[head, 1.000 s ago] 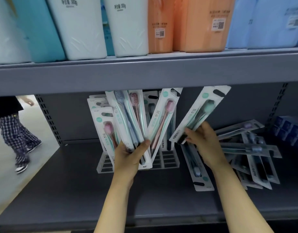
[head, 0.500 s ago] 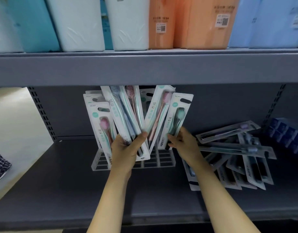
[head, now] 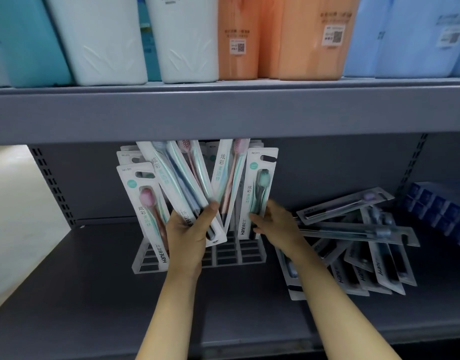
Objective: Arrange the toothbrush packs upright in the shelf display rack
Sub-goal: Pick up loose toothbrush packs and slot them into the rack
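A clear slotted display rack (head: 225, 255) stands on the lower grey shelf (head: 93, 294), toward its back. Several toothbrush packs stand in the rack's slots: a pink-brush pack (head: 145, 201) at the front left, tilted slightly left, and further packs behind it whose tops are hidden by the upper shelf (head: 223, 113). To the right of the rack, a loose pile of packs (head: 358, 245) lies flat on the lower shelf, overlapping at mixed angles. The left hand (head: 190, 235) grips a fanned bundle of packs (head: 182, 185) above the rack, thumb across the front, fingers curled behind. The right hand (head: 275, 224) pinches the lower part of a green-brush pack (head: 258, 193), holding it nearly upright at the rack's right end; whether its bottom edge sits in a slot cannot be told. The upper shelf carries white tubs (head: 101, 40), orange containers (head: 312, 37) and blue packages (head: 405, 35). Dark blue boxes (head: 441, 211) sit at the lower shelf's far right.
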Demonstrator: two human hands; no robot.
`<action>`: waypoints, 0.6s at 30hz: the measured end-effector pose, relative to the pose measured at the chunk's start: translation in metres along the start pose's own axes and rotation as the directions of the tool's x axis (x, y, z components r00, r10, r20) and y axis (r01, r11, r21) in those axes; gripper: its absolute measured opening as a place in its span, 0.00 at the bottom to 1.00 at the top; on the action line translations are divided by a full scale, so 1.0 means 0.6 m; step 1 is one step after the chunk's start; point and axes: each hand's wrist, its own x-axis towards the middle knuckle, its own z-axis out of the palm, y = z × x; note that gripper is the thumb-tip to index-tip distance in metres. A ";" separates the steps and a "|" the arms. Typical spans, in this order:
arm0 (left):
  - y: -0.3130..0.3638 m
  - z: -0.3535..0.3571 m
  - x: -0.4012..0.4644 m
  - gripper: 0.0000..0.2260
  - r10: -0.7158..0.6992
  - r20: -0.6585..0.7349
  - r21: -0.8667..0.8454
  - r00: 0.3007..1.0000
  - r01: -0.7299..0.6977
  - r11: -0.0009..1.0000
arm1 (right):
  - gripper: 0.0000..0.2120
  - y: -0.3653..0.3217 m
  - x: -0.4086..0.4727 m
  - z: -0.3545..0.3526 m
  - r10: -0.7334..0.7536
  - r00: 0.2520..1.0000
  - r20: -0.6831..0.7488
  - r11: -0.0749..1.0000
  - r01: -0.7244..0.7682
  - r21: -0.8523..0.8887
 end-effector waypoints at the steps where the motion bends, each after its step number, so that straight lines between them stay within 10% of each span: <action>1: -0.001 0.003 0.000 0.08 0.011 -0.006 -0.003 1.000 -0.011 1.000 | 0.13 0.000 0.001 0.000 0.008 1.000 -0.004 1.000 -0.008 -0.030; 18: -0.026 0.007 0.011 0.08 -0.073 -0.007 -0.098 0.997 0.072 0.993 | 0.17 -0.010 0.014 0.026 0.008 0.998 -0.058 0.855 -0.037 -0.518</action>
